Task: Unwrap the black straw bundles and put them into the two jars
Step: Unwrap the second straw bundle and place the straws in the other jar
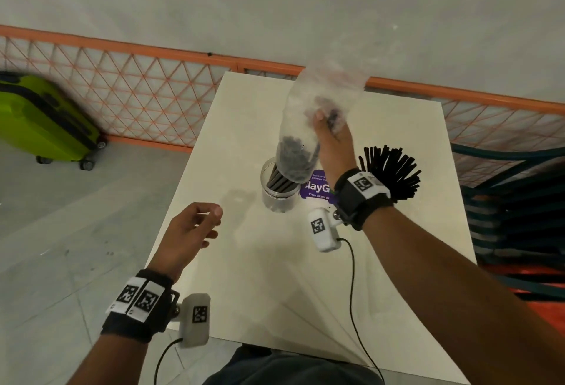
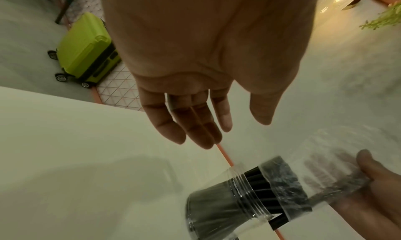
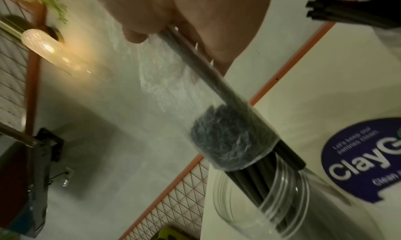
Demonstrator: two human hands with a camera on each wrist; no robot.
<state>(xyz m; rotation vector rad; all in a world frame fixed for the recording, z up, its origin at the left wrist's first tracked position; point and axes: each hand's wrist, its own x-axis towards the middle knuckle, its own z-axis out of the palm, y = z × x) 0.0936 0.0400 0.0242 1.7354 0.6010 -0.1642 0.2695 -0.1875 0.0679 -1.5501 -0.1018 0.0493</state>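
Observation:
A clear jar (image 1: 279, 195) stands mid-table with a bundle of black straws (image 1: 282, 179) leaning in it. A clear plastic wrapper (image 1: 308, 109) still covers the straws' upper ends and rises above them. My right hand (image 1: 324, 123) pinches that wrapper high up, with one straw caught in the grip (image 3: 195, 58). The wrapper's lower edge (image 3: 236, 159) sits just above the jar's mouth (image 3: 260, 192). My left hand (image 1: 211, 219) hovers empty left of the jar, fingers relaxed (image 2: 195, 123). Behind my right wrist, loose black straws (image 1: 393, 170) fan out; their jar is hidden.
The white table (image 1: 244, 277) carries a purple round sticker (image 1: 315, 187) beside the jar. An orange mesh fence (image 1: 137, 88) runs behind it. A lime green suitcase (image 1: 42, 118) lies on the floor at left, and dark stacked chairs (image 1: 519, 201) stand at right.

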